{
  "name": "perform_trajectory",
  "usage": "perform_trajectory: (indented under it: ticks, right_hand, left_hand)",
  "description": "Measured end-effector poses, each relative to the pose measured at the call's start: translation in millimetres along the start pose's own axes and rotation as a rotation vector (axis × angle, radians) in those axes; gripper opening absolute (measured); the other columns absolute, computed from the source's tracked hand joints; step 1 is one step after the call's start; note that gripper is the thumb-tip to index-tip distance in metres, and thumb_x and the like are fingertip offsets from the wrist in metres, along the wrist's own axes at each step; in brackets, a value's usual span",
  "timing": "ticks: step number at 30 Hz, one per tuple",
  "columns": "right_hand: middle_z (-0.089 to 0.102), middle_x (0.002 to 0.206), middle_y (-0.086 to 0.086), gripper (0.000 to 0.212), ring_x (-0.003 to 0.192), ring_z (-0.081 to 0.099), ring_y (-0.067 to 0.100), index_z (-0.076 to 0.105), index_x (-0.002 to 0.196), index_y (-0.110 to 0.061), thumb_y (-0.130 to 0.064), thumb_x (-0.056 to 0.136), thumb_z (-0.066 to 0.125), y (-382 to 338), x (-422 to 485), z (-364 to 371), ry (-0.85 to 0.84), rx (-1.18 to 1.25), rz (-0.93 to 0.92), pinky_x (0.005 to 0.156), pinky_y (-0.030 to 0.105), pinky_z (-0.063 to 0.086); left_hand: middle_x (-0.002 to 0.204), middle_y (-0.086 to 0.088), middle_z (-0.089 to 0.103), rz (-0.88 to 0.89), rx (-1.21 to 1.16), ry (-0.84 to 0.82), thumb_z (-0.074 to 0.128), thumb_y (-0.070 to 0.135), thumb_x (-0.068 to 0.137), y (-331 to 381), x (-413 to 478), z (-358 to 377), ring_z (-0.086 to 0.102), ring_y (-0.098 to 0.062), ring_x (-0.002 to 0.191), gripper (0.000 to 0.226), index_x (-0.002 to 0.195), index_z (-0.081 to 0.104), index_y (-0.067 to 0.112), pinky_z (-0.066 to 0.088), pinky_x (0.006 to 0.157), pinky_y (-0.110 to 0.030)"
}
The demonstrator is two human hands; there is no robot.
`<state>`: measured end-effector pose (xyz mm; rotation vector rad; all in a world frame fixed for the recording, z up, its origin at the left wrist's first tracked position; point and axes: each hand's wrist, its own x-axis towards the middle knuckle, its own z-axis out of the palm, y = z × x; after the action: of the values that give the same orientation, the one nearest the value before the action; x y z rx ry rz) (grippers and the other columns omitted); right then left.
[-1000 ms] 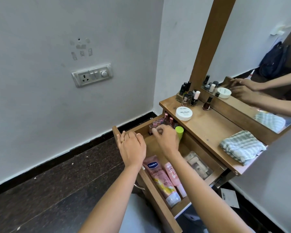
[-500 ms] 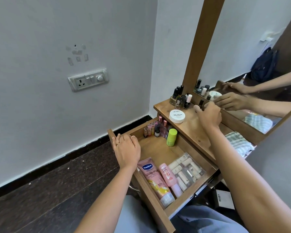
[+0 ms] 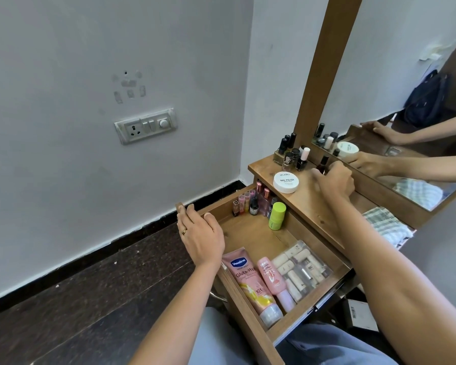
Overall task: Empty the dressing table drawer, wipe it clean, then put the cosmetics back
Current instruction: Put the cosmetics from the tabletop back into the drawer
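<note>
- Emptying is, I judge, only begun: the open wooden drawer (image 3: pixel 250 233), low at 5 o'clock, holds a pink Vaseline tube (image 3: pixel 250 280), a lime-green stick (image 3: pixel 277 214) and more. Wiping and returning remain.
- Its long axis runs from 11 to 5 o'clock, and it opens toward 8 o'clock.
- Your left hand (image 3: pixel 200 233) grips the front rim.
- Your right hand (image 3: pixel 334 183), fingers curled, is at a dark nail-polish bottle (image 3: pixel 323 163). I cannot tell if it holds it.

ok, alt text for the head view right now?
A person's left hand holds the front edge of an open drawer while the right hand, fingers curled, is at the dressing table top beside nail polish bottles. The drawer holds a Vaseline tube, a pink tube, a clear case and a green stick.
</note>
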<state>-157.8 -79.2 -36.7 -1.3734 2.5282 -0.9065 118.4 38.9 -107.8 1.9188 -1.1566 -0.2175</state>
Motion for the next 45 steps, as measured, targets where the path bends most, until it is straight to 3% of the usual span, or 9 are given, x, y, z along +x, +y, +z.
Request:
perform_trajectory:
  ticks: [8, 13, 18, 21, 23, 27, 34, 41, 45]
  right_hand:
    - [0.065, 0.108, 0.018, 0.031, 0.101, 0.061, 0.039, 0.062, 0.104, -0.005, -0.032, 0.091, 0.058, -7.0, 0.0, -1.3, 0.031, -0.055, 0.006, 0.079, 0.040, 0.048]
    - [0.068, 0.089, 0.009, 0.028, 0.080, 0.063, 0.025, 0.064, 0.092, -0.007, -0.034, 0.089, 0.060, -23.1, -50.8, -26.5, 0.201, 0.256, -0.236, 0.067, 0.031, 0.047]
    - [0.068, 0.081, -0.008, 0.015, 0.072, 0.064, 0.009, 0.067, 0.095, -0.022, -0.035, 0.087, 0.066, -42.3, -149.9, 27.4, -0.369, 0.275, -0.426, 0.065, 0.028, 0.054]
    - [0.061, 0.076, -0.005, 0.018, 0.070, 0.060, 0.015, 0.058, 0.082, -0.016, -0.032, 0.087, 0.065, -41.6, -170.0, 76.7, -0.445, 0.070, -0.454, 0.059, 0.027, 0.049]
    - [0.053, 0.072, -0.002, 0.024, 0.066, 0.052, 0.018, 0.049, 0.077, -0.014, -0.029, 0.089, 0.063, -41.7, -172.9, 96.9, -0.423, 0.023, -0.423, 0.049, 0.025, 0.036]
    - [0.058, 0.079, 0.006, 0.017, 0.069, 0.057, 0.023, 0.051, 0.081, -0.011, -0.021, 0.088, 0.064, -43.9, -174.6, 124.4, -0.457, 0.126, -0.309, 0.055, 0.032, 0.046]
    - [0.060, 0.088, 0.008, 0.017, 0.077, 0.058, 0.020, 0.055, 0.095, -0.005, -0.006, 0.083, 0.067, -46.3, -180.1, 148.8, -0.433, 0.350, -0.115, 0.061, 0.028, 0.043]
    - [0.054, 0.082, 0.006, 0.025, 0.070, 0.050, 0.019, 0.048, 0.081, -0.012, -0.005, 0.080, 0.072, -52.4, -176.1, 155.0, -0.427, 0.440, 0.002, 0.063, 0.036, 0.048]
    - [0.054, 0.082, 0.006, 0.023, 0.070, 0.049, 0.018, 0.048, 0.081, -0.012, -0.006, 0.081, 0.070, -54.8, -173.2, 157.4, -0.419, 0.450, 0.023, 0.064, 0.032, 0.045]
  left_hand:
    - [0.143, -0.024, 0.043, -0.032, 0.038, -0.015, 0.039, 0.017, 0.098, -0.6, 0.0, 0.0, 0.037, -0.036, 0.136, 0.042, 0.134, 0.044, -0.003, 0.031, 0.113, -0.048]
    - [0.143, -0.024, 0.043, -0.020, 0.033, -0.009, 0.040, 0.013, 0.097, -2.0, 0.5, 0.7, 0.037, -0.035, 0.137, 0.039, 0.132, 0.045, -0.003, 0.032, 0.112, -0.048]
    - [0.144, -0.023, 0.042, -0.020, 0.058, -0.017, 0.042, 0.009, 0.096, -3.3, -0.4, 1.7, 0.036, -0.037, 0.137, 0.038, 0.132, 0.045, -0.002, 0.034, 0.111, -0.049]
    - [0.143, -0.023, 0.043, -0.014, 0.075, -0.023, 0.043, 0.010, 0.095, -3.1, -0.6, 2.0, 0.036, -0.036, 0.136, 0.038, 0.132, 0.045, -0.001, 0.035, 0.110, -0.049]
    - [0.143, -0.023, 0.043, -0.004, 0.085, -0.023, 0.044, 0.009, 0.095, -3.4, 0.4, 2.7, 0.036, -0.036, 0.137, 0.038, 0.131, 0.046, 0.000, 0.035, 0.110, -0.049]
    - [0.143, -0.022, 0.043, 0.001, 0.088, -0.021, 0.044, 0.009, 0.094, -5.5, 1.2, 4.1, 0.035, -0.036, 0.137, 0.036, 0.130, 0.048, 0.001, 0.035, 0.110, -0.049]
    - [0.144, -0.021, 0.043, 0.002, 0.093, -0.020, 0.044, 0.010, 0.095, -5.0, 1.3, 4.6, 0.034, -0.035, 0.138, 0.037, 0.131, 0.048, 0.002, 0.033, 0.112, -0.048]
    - [0.144, -0.020, 0.042, -0.004, 0.088, -0.018, 0.044, 0.011, 0.095, -5.4, 0.9, 4.6, 0.033, -0.034, 0.139, 0.037, 0.131, 0.048, 0.003, 0.032, 0.113, -0.047]
    - [0.144, -0.020, 0.043, 0.000, 0.088, -0.017, 0.043, 0.011, 0.095, -5.5, 1.2, 5.1, 0.033, -0.033, 0.140, 0.036, 0.130, 0.049, 0.003, 0.032, 0.113, -0.047]
